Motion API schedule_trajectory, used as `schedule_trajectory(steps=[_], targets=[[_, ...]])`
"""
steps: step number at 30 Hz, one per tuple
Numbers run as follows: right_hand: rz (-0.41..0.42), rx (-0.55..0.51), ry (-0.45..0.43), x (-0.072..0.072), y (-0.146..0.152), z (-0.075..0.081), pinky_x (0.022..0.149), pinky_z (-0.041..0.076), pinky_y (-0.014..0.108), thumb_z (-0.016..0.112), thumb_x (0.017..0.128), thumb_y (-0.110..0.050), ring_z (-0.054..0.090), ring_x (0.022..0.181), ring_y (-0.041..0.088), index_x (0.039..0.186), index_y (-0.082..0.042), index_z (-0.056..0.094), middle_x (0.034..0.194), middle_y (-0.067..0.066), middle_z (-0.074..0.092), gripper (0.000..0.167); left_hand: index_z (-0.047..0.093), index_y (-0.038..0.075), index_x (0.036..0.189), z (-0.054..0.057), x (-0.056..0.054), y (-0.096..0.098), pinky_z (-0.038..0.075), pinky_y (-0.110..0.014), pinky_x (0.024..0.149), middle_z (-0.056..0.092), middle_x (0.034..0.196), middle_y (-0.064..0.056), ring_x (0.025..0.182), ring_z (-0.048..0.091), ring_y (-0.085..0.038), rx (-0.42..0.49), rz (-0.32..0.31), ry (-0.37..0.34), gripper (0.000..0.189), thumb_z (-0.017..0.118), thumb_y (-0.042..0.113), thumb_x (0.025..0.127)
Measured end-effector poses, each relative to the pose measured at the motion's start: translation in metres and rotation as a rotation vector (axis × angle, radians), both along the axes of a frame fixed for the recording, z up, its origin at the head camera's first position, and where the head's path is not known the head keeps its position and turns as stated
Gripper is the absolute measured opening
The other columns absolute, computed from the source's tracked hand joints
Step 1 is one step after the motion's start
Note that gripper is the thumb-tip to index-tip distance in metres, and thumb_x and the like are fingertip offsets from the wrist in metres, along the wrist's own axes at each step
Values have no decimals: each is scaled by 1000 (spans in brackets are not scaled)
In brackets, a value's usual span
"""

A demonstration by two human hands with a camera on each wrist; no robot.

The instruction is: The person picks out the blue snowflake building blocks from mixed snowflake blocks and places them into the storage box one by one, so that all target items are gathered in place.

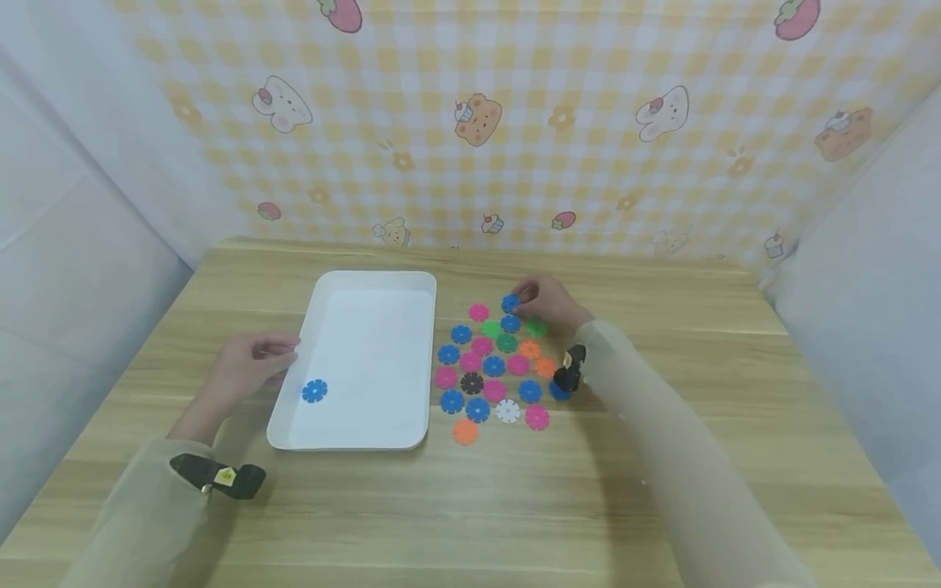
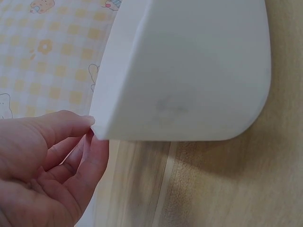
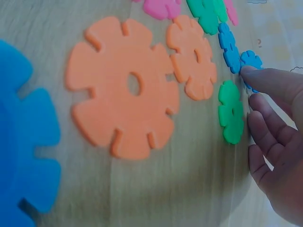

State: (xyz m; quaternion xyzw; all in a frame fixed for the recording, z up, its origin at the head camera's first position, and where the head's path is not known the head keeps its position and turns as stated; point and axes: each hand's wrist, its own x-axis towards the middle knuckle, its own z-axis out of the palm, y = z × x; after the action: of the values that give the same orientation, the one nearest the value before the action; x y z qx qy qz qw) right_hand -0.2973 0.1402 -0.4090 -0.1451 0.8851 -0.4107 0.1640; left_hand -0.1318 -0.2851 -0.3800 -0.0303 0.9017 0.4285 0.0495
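My left hand [image 1: 253,363] pinches the left rim of a white tray [image 1: 367,441] between thumb and fingers, as the left wrist view also shows. One blue notched disc [image 1: 314,391] lies inside the tray, near its left side. At the far end of a spread of flat notched discs, my right hand [image 1: 547,300] pinches a blue notched disc [image 1: 510,304] by its edge. In the right wrist view, the thumb [image 3: 267,78] covers part of that blue disc [image 3: 251,58]. A green disc [image 3: 231,112] lies flat just beside the curled fingers.
Several discs lie on the wooden table [image 1: 470,523] right of the tray, among them a pink disc [image 1: 537,418], an orange disc [image 1: 466,431], a white disc [image 1: 507,411] and a black disc [image 1: 472,383]. A checked cloth [image 1: 515,180] hangs behind the table.
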Motion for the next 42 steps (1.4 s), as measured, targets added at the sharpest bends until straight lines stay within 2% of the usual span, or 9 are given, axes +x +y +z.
schedule_trajectory(steps=[8,11,16,20,27,33,42], targets=[[-18,-85,-23,3,4,1,77,50,34,58,88,-3,55,92,26,109,0,58,101,15,58,21,54,-7,119,-1,0,1,55,-26,67,57,112,-28,91,61,-29,8,-2,5,35,57,13,91],[-27,-75,4,3,2,3,77,50,34,56,90,-4,56,91,25,107,0,61,100,14,60,18,55,-7,119,-2,-1,2,55,-25,67,57,112,-27,91,60,-28,6,1,5,35,57,13,91],[-8,-19,54,4,-8,11,75,51,32,59,90,-11,57,89,22,104,-6,67,97,9,63,17,53,-7,120,-2,1,2,55,-25,68,56,113,-28,93,60,-30,17,0,-6,35,56,12,91],[40,-26,82,8,-25,21,77,51,33,60,89,-11,59,89,22,105,-4,68,98,10,65,20,52,-9,121,-2,2,1,55,-26,67,55,113,-29,94,60,-31,30,1,2,37,56,12,91],[131,-99,137,23,-62,37,75,50,24,62,87,-8,60,85,17,103,-1,67,95,9,67,19,53,-7,121,-4,2,-1,55,-25,67,56,113,-28,93,60,-29,13,3,13,36,56,13,91],[237,-188,147,38,-96,44,76,50,21,63,85,-5,61,86,16,102,0,68,97,9,67,18,53,-6,121,-4,3,0,55,-25,68,56,113,-27,96,58,-35,-4,8,-1,36,56,14,91],[335,-253,167,54,-152,52,74,49,16,63,85,-1,59,83,11,95,-1,69,96,7,67,12,54,-5,121,-5,2,0,55,-25,68,56,112,-27,96,58,-35,0,7,10,37,57,15,91]])
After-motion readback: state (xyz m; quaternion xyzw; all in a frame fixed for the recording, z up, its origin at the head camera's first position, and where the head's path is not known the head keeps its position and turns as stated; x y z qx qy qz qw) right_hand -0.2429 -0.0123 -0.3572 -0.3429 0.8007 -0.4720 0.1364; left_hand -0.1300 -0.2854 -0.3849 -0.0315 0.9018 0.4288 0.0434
